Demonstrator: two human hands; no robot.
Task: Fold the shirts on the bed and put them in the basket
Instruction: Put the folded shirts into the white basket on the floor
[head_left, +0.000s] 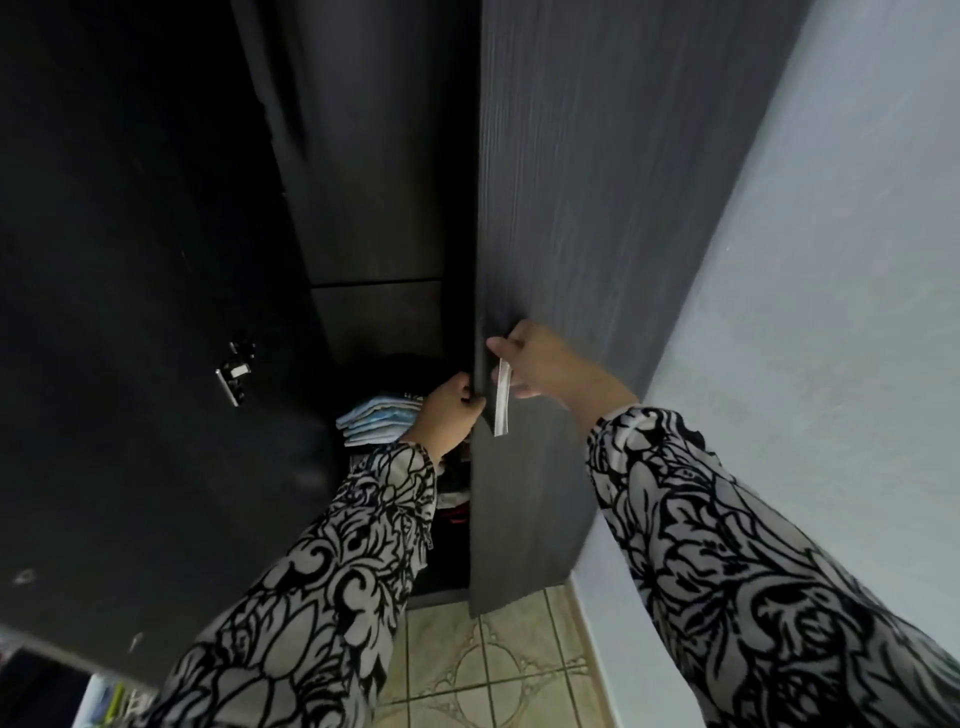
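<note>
Black-and-white floral patterned sleeves (311, 597) nearest the lens, reaching forward from both lower corners. Left hand (448, 418) curled round the free edge of a tall dark grey wood-grain wardrobe door (545, 234), thumb hooked over the front. Right hand (540, 364) at the slim silver bar handle (502, 397) on that door, fingers (501, 345) pinching its top end. Door part open. Inside, on a shelf, a neat stack of pale blue and white folded garments (379, 421); darker clothes below, too dim to name. Left, a second dark door with a metal hinge (235, 371). Below, beige patterned floor tiles (493, 665); right, a pale grey wall (831, 312). No bed, no basket, no loose shirts in view. Judging by that, folding not under way; probably fetching or stowing at the wardrobe.
</note>
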